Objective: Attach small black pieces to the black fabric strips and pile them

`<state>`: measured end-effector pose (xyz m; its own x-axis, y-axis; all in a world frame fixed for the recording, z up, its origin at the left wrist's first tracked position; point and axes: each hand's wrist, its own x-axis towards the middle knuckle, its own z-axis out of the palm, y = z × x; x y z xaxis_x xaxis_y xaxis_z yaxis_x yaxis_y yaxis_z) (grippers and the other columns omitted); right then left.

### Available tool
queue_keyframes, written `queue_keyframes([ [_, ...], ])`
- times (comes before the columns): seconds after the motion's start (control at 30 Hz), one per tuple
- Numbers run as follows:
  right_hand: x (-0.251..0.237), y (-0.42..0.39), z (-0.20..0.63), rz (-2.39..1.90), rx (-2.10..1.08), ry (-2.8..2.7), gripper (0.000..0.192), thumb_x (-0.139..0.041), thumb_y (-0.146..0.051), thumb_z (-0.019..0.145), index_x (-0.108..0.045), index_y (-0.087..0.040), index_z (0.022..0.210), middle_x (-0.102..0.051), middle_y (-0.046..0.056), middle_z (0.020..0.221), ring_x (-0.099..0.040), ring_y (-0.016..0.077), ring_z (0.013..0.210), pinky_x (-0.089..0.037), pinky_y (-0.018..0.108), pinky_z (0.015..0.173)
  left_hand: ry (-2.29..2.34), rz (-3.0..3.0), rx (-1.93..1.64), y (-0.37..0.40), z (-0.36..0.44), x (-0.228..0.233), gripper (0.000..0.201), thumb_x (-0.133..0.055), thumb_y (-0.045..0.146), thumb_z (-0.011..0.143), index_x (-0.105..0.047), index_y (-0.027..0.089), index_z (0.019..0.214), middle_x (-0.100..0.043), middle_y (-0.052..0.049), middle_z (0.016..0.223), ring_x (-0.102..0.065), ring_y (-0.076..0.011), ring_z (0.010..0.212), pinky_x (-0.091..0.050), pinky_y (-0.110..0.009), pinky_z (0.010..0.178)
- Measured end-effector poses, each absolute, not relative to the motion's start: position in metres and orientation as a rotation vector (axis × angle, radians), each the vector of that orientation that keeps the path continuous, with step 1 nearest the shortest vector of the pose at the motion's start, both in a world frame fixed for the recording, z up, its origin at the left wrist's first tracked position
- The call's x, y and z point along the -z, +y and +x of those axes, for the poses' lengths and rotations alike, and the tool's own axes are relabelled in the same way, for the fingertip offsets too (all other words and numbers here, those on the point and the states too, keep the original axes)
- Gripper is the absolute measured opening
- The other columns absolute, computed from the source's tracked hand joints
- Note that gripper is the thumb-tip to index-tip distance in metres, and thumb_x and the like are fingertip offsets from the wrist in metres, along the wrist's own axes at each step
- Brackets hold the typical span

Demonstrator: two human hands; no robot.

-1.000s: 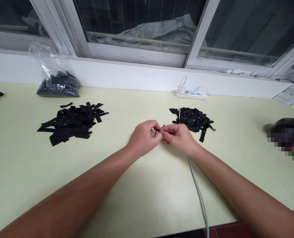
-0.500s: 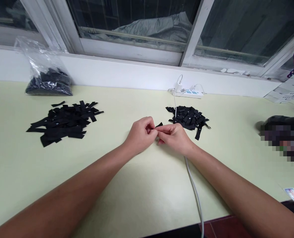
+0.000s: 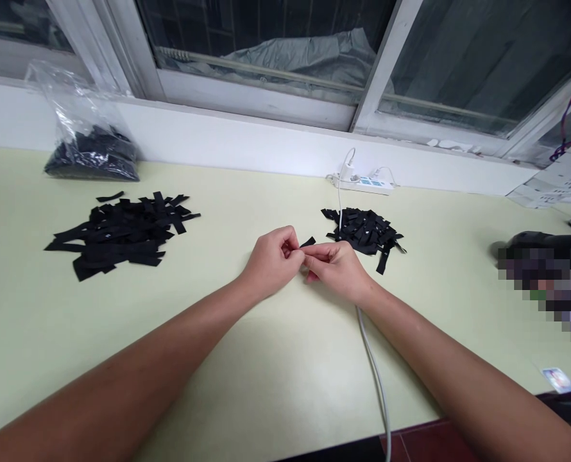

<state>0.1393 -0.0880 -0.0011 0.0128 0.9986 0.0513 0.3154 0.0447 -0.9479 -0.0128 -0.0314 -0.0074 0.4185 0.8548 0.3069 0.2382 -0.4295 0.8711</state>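
Head view shows the left hand [image 3: 270,262] and right hand [image 3: 337,268] meeting fingertip to fingertip over the pale green table [image 3: 247,385], both pinching one small black strip [image 3: 307,242]. It is thin, flat and matte, like the strips in the small pile [image 3: 365,231] just beyond the right hand. Only its tip pokes above the fingers; the rest is hidden.

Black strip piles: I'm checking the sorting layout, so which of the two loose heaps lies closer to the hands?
The smaller heap, just beyond the right hand. The larger heap lies far off to the left.
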Motion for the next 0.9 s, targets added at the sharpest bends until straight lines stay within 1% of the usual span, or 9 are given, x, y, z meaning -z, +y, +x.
queue_keyframes([
  [0.27, 0.004, -0.087, 0.14, -1.385, -1.009, -1.435, 0.027, -0.063, -0.027, 0.081, -0.082, -0.02, 0.099, -0.076, 0.003, 0.083, -0.063, 0.0122, 0.06, -0.054, 0.025, 0.059, 0.948, 1.857, -0.993, -0.032, -0.013, 0.007, 0.008, -0.052, 0.012, 0.069, -0.049, 0.019, 0.067, -0.054, 0.003, 0.062, -0.053, -0.0119, 0.057, -0.036, -0.024, 0.051],
  [0.47, 0.008, -0.087, 0.142, -1.416, -0.862, -1.537, 0.028, -0.06, -0.024, 0.083, -0.083, -0.023, 0.098, -0.075, 0.002, 0.078, -0.062, 0.014, 0.064, -0.054, 0.026, 0.06, 0.956, 1.792, -0.978, -0.031, -0.012, 0.006, 0.008, -0.053, 0.012, 0.068, -0.051, 0.019, 0.067, -0.057, 0.003, 0.063, -0.057, -0.0134, 0.06, -0.042, -0.025, 0.054],
  [0.67, 0.009, -0.087, 0.142, -1.411, -0.879, -1.519, 0.029, -0.058, -0.022, 0.082, -0.083, -0.022, 0.097, -0.075, 0.003, 0.078, -0.063, 0.0144, 0.065, -0.053, 0.026, 0.061, 0.973, 1.732, -0.943, -0.03, -0.011, 0.005, 0.006, -0.056, 0.013, 0.067, -0.053, 0.019, 0.066, -0.058, 0.003, 0.062, -0.06, -0.0147, 0.06, -0.045, -0.026, 0.055],
  [0.83, 0.01, -0.088, 0.14, -1.419, -0.784, -1.562, 0.029, -0.056, -0.02, 0.081, -0.083, -0.022, 0.092, -0.073, 0.001, 0.074, -0.061, 0.0144, 0.064, -0.052, 0.027, 0.06, 0.987, 1.718, -0.94, -0.029, -0.011, 0.005, 0.007, -0.057, 0.013, 0.066, -0.053, 0.019, 0.065, -0.058, 0.003, 0.061, -0.059, -0.0135, 0.058, -0.044, -0.025, 0.054],
  [0.9, 0.011, -0.088, 0.139, -1.416, -0.774, -1.564, 0.028, -0.057, -0.021, 0.081, -0.083, -0.022, 0.091, -0.073, 0.002, 0.075, -0.062, 0.0146, 0.064, -0.052, 0.027, 0.061, 0.985, 1.682, -0.929, -0.028, -0.012, 0.005, 0.008, -0.058, 0.012, 0.067, -0.053, 0.018, 0.064, -0.059, 0.003, 0.06, -0.06, -0.0137, 0.059, -0.046, -0.025, 0.054],
])
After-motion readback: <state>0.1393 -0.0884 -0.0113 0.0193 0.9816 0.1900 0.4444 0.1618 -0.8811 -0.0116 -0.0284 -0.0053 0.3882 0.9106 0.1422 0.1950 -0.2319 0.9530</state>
